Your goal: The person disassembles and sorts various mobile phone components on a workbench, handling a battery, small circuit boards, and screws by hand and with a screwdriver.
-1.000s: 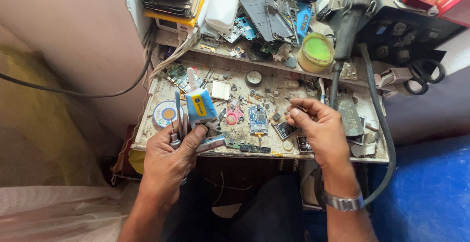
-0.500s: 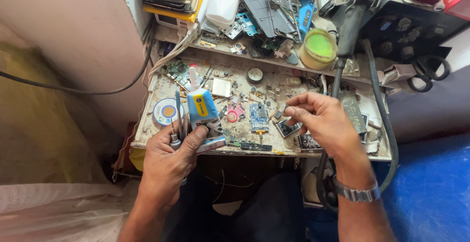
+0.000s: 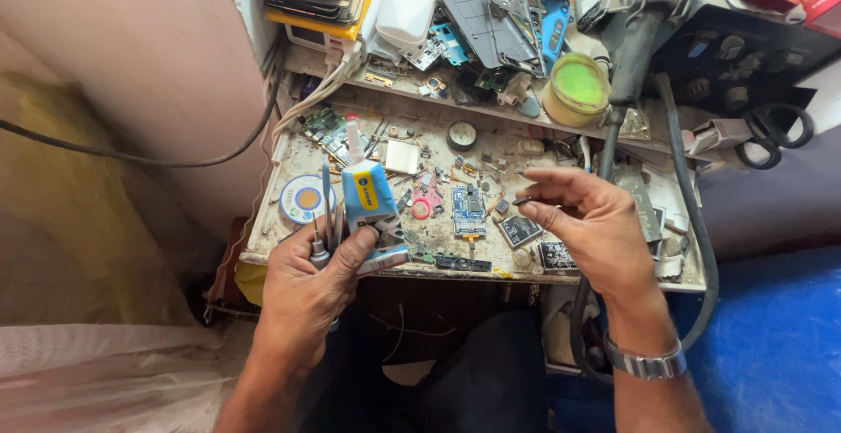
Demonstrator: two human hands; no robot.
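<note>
A blue and yellow bottle [image 3: 366, 198] and slim tools are gripped in the closed left hand [image 3: 308, 288] at the counter [image 3: 543, 148] edge. A tiny part is pinched by the right hand [image 3: 589, 227] above a small circuit board [image 3: 469, 209]; no liquid appears applied yet.

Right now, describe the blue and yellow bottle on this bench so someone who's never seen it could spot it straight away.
Start at the cluttered workbench and go to its front left corner, where the left hand rests. The small bottle stands upright just above that hand's thumb, beside thin metal tools. It alone has a light blue body, a yellow label and a slim white nozzle pointing up.
</note>
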